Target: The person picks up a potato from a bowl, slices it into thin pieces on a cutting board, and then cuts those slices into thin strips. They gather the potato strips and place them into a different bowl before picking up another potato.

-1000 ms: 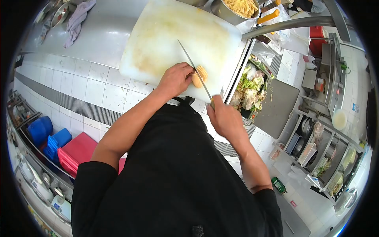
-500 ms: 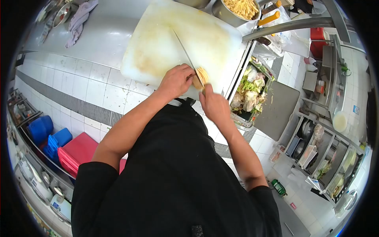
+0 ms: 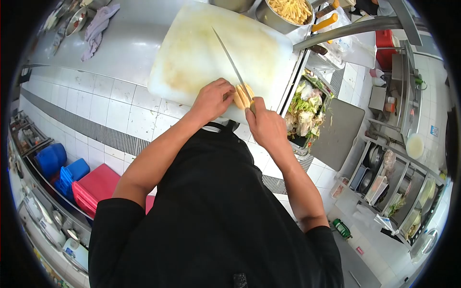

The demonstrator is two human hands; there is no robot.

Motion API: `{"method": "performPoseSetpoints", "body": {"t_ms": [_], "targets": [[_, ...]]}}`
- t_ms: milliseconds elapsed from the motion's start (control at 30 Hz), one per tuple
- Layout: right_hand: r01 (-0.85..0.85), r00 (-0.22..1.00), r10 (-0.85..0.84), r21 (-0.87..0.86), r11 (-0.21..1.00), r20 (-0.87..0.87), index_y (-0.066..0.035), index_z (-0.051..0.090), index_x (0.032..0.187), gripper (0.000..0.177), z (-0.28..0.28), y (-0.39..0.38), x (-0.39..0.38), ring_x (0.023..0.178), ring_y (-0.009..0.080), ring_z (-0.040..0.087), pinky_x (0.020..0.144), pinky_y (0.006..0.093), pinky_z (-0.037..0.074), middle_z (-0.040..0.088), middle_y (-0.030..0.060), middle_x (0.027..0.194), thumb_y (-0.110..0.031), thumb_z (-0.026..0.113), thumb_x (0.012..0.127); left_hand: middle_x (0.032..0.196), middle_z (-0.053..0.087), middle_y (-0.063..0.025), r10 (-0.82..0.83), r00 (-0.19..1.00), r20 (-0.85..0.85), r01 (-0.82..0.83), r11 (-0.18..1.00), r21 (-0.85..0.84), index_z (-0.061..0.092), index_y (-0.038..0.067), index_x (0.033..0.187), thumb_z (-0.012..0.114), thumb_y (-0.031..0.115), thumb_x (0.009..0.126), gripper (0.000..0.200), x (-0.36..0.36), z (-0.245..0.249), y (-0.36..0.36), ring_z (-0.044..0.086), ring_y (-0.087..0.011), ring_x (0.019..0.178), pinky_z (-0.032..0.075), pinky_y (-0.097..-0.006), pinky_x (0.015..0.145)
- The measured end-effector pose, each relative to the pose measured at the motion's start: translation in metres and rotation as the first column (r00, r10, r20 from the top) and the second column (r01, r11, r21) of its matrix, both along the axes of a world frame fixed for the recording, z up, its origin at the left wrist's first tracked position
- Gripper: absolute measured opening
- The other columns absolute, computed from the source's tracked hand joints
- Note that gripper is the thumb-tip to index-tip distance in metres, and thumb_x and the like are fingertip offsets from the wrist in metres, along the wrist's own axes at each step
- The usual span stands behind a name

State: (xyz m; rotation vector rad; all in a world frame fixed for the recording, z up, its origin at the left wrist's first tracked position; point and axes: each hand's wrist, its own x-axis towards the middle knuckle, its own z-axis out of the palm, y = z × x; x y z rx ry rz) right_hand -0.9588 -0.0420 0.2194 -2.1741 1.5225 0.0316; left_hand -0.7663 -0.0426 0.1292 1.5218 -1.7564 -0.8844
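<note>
Right hand is closed around the handle of a long knife; the left hand has bent fingers beside the sliced potato, how firmly I cannot tell. This potato lies by the near edge of the white cutting board, on the steel counter. Near the board's far right corner stands a metal pot; white tiles cover the floor.

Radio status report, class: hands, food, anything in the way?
Right bare hand gripping long, narrow, steel-bladed knife. Left bare hand alongside pale yellow, rounded, sliced food on rectangular white cutting board. Nothing visibly blocking knife; left hand close.
</note>
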Motion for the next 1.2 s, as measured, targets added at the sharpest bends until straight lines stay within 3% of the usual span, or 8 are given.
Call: {"method": "performPoseSetpoints", "body": {"t_ms": [267, 400, 600, 667, 800, 933, 1067, 1200], "targets": [[-0.066, 0.992, 0.082, 0.151, 0.986, -0.1, -0.003, 0.051, 0.11, 0.027, 0.039, 0.05, -0.035, 0.06, 0.0463, 0.067, 0.059, 0.0557, 0.054, 0.066, 0.0233, 0.064, -0.027, 0.059, 0.1, 0.1, 0.067, -0.0121, -0.057, 0.995, 0.084, 0.06, 0.998, -0.034, 0.069, 0.001, 0.097, 0.067, 0.011, 0.088, 0.014, 0.001, -0.003, 0.0, 0.065, -0.0328, 0.094, 0.053, -0.0414, 0.081], [-0.032, 0.999, 0.033, 0.018, 0.999, -0.013, -0.003, 0.05, 0.104, 0.026, -0.042, 0.036, -0.022, 0.06, 0.0441, 0.068, 0.057, 0.0545, 0.053, 0.066, 0.0226, 0.065, -0.028, 0.059, 0.101, 0.099, 0.067, -0.0124, -0.046, 0.997, 0.064, 0.047, 0.999, -0.019, 0.069, 0.001, 0.096, 0.066, 0.011, 0.088, 0.013, -0.002, -0.005, 0.002, 0.065, -0.0332, 0.094, 0.053, -0.0418, 0.081], [-0.099, 0.994, 0.102, 0.071, 0.993, -0.041, -0.004, 0.049, 0.105, 0.026, 0.017, 0.026, -0.014, 0.064, 0.0434, 0.068, 0.059, 0.0557, 0.053, 0.067, 0.0227, 0.067, -0.028, 0.057, 0.102, 0.098, 0.068, -0.0126, -0.019, 0.997, 0.076, 0.022, 0.999, -0.03, 0.07, 0.002, 0.098, 0.067, 0.012, 0.089, 0.015, -0.001, -0.005, 0.002, 0.065, -0.0329, 0.094, 0.053, -0.0421, 0.083], [-0.03, 0.991, 0.054, 0.186, 0.982, -0.121, -0.005, 0.049, 0.117, 0.031, 0.006, 0.043, -0.025, 0.066, 0.0463, 0.067, 0.061, 0.0593, 0.051, 0.067, 0.0245, 0.069, -0.032, 0.055, 0.103, 0.098, 0.068, -0.0128, -0.033, 0.995, 0.094, 0.033, 0.999, 0.004, 0.071, 0.002, 0.098, 0.067, 0.012, 0.089, 0.014, 0.0, 0.001, 0.002, 0.066, -0.0325, 0.095, 0.054, -0.0419, 0.083], [-0.047, 0.998, 0.05, 0.072, 0.996, -0.04, -0.004, 0.049, 0.114, 0.03, -0.034, 0.014, -0.002, 0.068, 0.0471, 0.068, 0.062, 0.0594, 0.052, 0.067, 0.0246, 0.07, -0.032, 0.055, 0.103, 0.099, 0.068, -0.013, -0.022, 0.997, 0.073, 0.026, 0.998, -0.053, 0.071, 0.002, 0.097, 0.068, 0.011, 0.088, 0.013, 0.0, -0.004, 0.004, 0.066, -0.0324, 0.095, 0.054, -0.0419, 0.083], [-0.099, 0.995, 0.1, 0.046, 0.994, -0.018, -0.003, 0.048, 0.103, 0.027, 0.012, 0.022, -0.013, 0.059, 0.0437, 0.067, 0.056, 0.0552, 0.053, 0.066, 0.021, 0.063, -0.027, 0.059, 0.1, 0.098, 0.068, -0.013, -0.016, 0.998, 0.065, 0.019, 0.999, -0.047, 0.07, 0.002, 0.097, 0.068, 0.012, 0.088, 0.013, -0.002, -0.003, 0.002, 0.066, -0.0327, 0.095, 0.054, -0.0414, 0.083], [-0.006, 1.0, 0.006, 0.027, 1.0, 0.005, -0.004, 0.049, 0.105, 0.026, -0.047, 0.032, -0.014, 0.062, 0.0454, 0.068, 0.059, 0.0573, 0.053, 0.067, 0.0241, 0.066, -0.027, 0.059, 0.1, 0.097, 0.068, -0.013, 0.001, 0.998, 0.064, 0.006, 0.994, -0.11, 0.07, 0.002, 0.097, 0.068, 0.011, 0.088, 0.013, -0.002, -0.011, 0.004, 0.066, -0.0329, 0.094, 0.054, -0.0404, 0.081], [-0.017, 1.0, 0.017, -0.013, 1.0, 0.015, -0.003, 0.05, 0.107, 0.026, -0.027, -0.001, 0.007, 0.064, 0.0468, 0.068, 0.06, 0.0569, 0.053, 0.067, 0.026, 0.068, -0.027, 0.058, 0.101, 0.098, 0.068, -0.0129, -0.03, 0.995, 0.093, 0.034, 0.998, -0.049, 0.07, 0.002, 0.097, 0.068, 0.01, 0.088, 0.013, 0.001, 0.0, 0.002, 0.066, -0.033, 0.093, 0.054, -0.04, 0.081]]}}
